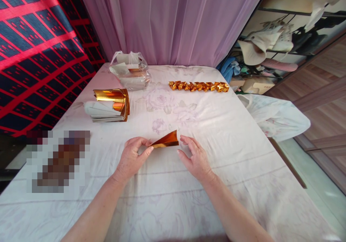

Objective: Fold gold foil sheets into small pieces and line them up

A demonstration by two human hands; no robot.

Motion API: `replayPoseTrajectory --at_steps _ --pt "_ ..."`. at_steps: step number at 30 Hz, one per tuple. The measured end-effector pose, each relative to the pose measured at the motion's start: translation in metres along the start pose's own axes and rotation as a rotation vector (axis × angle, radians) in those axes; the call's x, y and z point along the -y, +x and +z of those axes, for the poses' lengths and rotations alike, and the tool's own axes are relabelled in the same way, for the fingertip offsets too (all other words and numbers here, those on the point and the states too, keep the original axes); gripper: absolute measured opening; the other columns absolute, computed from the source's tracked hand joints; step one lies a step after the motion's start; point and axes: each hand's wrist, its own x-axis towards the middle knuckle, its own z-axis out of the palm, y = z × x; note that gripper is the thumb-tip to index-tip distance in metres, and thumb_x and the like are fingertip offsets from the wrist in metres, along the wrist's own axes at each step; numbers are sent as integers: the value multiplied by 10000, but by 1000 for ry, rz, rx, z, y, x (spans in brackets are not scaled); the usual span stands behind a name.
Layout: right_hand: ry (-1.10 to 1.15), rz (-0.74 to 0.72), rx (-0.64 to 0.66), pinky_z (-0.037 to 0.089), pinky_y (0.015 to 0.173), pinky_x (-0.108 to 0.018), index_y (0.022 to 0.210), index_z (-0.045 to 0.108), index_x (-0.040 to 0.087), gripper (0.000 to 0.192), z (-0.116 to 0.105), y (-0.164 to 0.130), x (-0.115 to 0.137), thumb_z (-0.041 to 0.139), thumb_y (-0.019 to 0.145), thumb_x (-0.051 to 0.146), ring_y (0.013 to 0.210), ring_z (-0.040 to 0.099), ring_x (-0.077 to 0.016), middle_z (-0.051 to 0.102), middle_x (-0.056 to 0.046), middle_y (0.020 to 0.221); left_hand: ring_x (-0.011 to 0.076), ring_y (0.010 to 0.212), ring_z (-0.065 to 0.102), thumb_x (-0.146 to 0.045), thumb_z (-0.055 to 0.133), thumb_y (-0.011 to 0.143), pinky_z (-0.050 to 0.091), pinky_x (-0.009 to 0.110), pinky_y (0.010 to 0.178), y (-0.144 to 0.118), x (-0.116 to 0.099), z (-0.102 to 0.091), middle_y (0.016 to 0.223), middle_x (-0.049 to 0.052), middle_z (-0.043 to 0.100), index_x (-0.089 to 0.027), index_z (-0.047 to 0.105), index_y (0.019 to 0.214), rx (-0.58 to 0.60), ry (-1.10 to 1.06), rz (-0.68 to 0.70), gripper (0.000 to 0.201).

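Pinching one gold foil sheet [165, 140], the left hand [131, 159] grips; right hand [196, 158] spread beside it.

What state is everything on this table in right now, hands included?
Left hand: pinching the left corner of the gold foil sheet.
Right hand: open, fingers beside the sheet's right edge.
Gold foil sheet: folded, partly lifted.
Stack of foil sheets: piled, top sheets curled up.
Folded gold pieces: lined up in a row.
Plastic bag: open, holding more paper.
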Motion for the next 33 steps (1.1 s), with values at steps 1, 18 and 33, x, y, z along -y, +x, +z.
replayPoseTrajectory --at_steps 1,18,33 --pt "-2 -6 -6 555 907 -408 1298 523 228 384 -1 0 0 545 921 296 1033 653 -230 658 -112 1156 219 878 641 -387 598 806 478 413 916 0 0 0 848 27 710 -230 623 790 -11 -8 -28 160" --pt "269 83 -29 559 787 -339 1144 632 218 267 -10 5 16 516 947 356 859 699 -203 736 -69 954 146 666 643 -480 640 755 498 255 627 -5 -22 0 729 -12 680 -221 521 876 181 -457 -304 309" --pt "211 354 -4 374 478 -210 745 590 216 179 -3 9 16 542 845 356 441 476 -89 552 55 524 97 536 574 -372 531 864 476 234 589 -14 -23 9 753 -57 677 -226 463 1361 181 -186 -187 522"
